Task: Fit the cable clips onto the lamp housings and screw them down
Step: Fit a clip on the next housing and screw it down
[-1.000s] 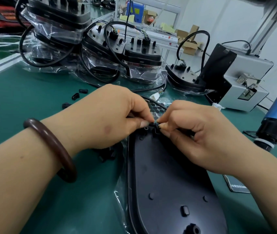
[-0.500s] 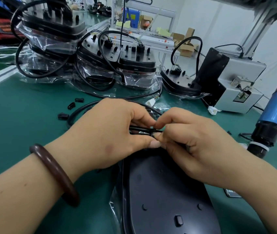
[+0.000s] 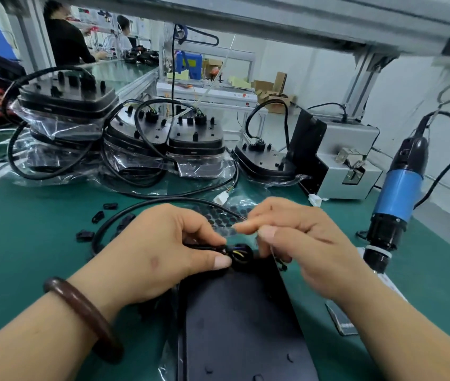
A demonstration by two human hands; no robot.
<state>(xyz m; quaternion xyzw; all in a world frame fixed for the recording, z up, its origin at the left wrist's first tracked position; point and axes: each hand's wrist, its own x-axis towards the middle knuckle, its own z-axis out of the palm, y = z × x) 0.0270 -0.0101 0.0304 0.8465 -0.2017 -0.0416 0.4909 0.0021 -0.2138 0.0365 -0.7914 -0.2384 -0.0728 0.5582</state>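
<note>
Pinching the cable (image 3: 202, 246) just short of its plug, the left hand (image 3: 152, 257) pins it at the far end of the housing (image 3: 240, 325), whose long axis runs straight back toward the person. Right hand (image 3: 300, 243) hovers just beside, fingers curled and blurred; whether it grips anything, can't tell. Loose clips (image 3: 84, 235) lie left on the mat (image 3: 39, 229), nearer the left hand; screwdriver (image 3: 399, 193) hangs right.

We are on a factory assembly line. A green-matted desk (image 3: 26, 243) sits under an aluminium frame (image 3: 273, 20), with bagged lamp housings (image 3: 67, 105) stacked at upper left. At right, a blue electric screwdriver (image 3: 399, 188) hangs near a grey screw feeder (image 3: 350, 160). Other workers (image 3: 64, 42) sit at desks further back.
</note>
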